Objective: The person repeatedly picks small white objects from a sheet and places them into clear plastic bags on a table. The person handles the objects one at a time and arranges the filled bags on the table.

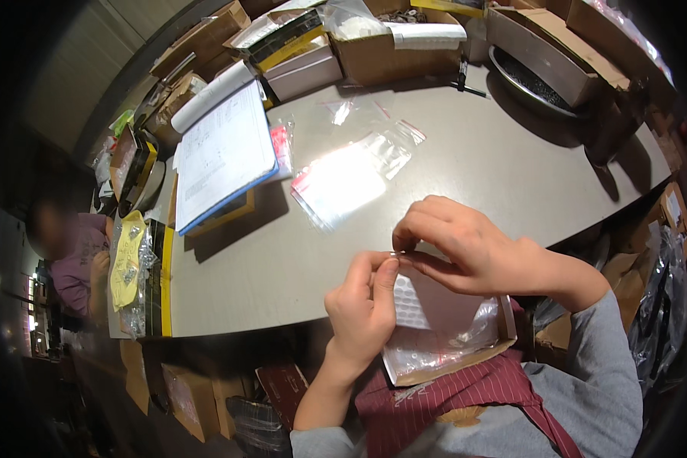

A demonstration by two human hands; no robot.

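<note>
My left hand (362, 309) and my right hand (462, 248) meet at the table's near edge, fingertips pinched together on something too small to make out. Below them a shallow cardboard box (510, 319) rests against my apron. In it lie a sheet of round whitish dots (409, 304), close by my left thumb, and crumpled clear plastic bags (473, 336). My right hand and its shadow hide part of the box. Beyond my hands, a spread of clear zip bags (343, 183) with red edges lies on the table, glaring in the light.
Left on the table (237, 294), a blue clipboard (229, 153) with papers leans on a box. A yellow slip (127, 259) lies on bagged parts at the left edge. Cardboard boxes (397, 61) line the back; a dark round pan (534, 84) sits back right. A person (80, 259) is at far left.
</note>
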